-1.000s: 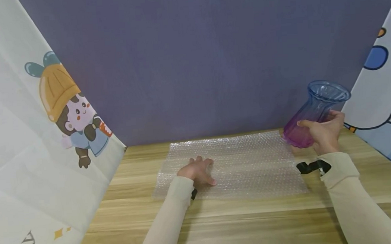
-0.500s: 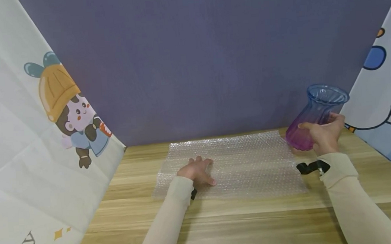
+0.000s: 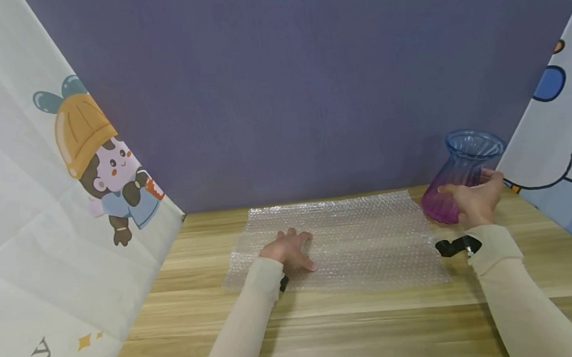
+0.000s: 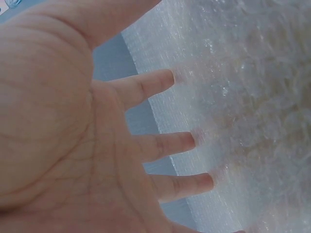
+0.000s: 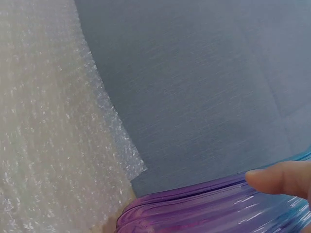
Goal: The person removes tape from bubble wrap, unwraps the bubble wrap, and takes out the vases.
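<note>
At the right of the head view, my right hand (image 3: 479,198) holds a fluted glass vase (image 3: 450,187) round its body. The glass fades from blue at the flared rim to purple-pink at the base. Its base is at the tabletop beside the right edge of a bubble wrap sheet (image 3: 363,242); whether it bears its full weight there I cannot tell. In the right wrist view, the thumb lies along the vase (image 5: 209,211). My left hand (image 3: 288,252) rests on the left part of the sheet. Its spread fingertips touch the bubble wrap (image 4: 252,97) in the left wrist view.
A wood-grain table (image 3: 374,329) carries the sheet and runs back to a dark blue-grey wall panel (image 3: 310,89). White panels with cartoon prints stand at left (image 3: 32,216) and right (image 3: 549,146). The vase is near the back right corner.
My right hand has lowered the vase slightly and brought it more upright, its base shifting a little right, away from the sheet. The left hand and bubble wrap have stayed put.
</note>
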`<action>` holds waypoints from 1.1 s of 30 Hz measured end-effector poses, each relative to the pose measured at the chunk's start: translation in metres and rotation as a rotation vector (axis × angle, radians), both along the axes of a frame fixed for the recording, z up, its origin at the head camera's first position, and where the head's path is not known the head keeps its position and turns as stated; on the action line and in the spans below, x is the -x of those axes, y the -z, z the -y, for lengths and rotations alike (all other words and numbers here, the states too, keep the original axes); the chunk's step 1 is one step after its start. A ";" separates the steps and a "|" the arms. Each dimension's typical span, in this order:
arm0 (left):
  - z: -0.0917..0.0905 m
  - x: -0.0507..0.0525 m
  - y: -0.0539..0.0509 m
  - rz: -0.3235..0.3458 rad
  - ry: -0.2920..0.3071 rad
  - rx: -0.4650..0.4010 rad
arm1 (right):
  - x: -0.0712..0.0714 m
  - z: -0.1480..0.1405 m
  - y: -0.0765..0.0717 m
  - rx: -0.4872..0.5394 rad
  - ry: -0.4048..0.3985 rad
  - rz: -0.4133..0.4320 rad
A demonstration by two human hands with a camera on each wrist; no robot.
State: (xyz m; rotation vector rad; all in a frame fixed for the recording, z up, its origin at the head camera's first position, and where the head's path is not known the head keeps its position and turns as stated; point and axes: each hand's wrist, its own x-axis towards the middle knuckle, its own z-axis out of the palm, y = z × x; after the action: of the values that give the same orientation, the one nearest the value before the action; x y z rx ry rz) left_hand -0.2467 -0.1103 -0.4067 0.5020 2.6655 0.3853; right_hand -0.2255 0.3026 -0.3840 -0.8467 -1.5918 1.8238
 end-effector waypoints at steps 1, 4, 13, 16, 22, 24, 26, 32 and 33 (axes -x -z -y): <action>0.000 0.000 0.000 0.001 0.000 -0.001 | 0.000 -0.001 0.001 -0.009 -0.002 0.015; -0.001 0.000 -0.001 0.002 0.000 -0.001 | 0.001 -0.002 0.004 -0.017 -0.005 0.038; -0.002 -0.001 -0.003 -0.009 0.018 0.025 | 0.003 -0.005 0.010 -0.051 -0.012 0.085; -0.002 -0.001 -0.003 -0.022 0.032 0.039 | 0.003 -0.006 0.011 -0.092 -0.042 0.140; -0.001 -0.003 -0.004 -0.011 0.026 0.022 | 0.003 -0.004 0.013 -0.128 -0.063 0.126; 0.000 -0.004 -0.004 -0.007 0.022 0.016 | 0.003 -0.003 0.013 -0.134 -0.063 0.123; 0.000 -0.004 -0.005 -0.006 0.022 0.015 | 0.002 -0.003 0.013 -0.139 -0.059 0.126; 0.000 -0.006 -0.007 -0.010 0.022 0.033 | 0.000 -0.004 0.012 -0.211 -0.079 0.150; 0.000 -0.006 -0.007 -0.008 0.019 0.036 | 0.000 -0.004 0.012 -0.236 -0.089 0.156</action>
State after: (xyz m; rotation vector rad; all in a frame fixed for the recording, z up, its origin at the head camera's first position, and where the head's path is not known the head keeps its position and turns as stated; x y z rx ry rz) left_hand -0.2407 -0.1107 -0.3999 0.5192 2.6685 0.3303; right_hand -0.2251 0.3067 -0.3957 -0.8370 -1.9267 1.6187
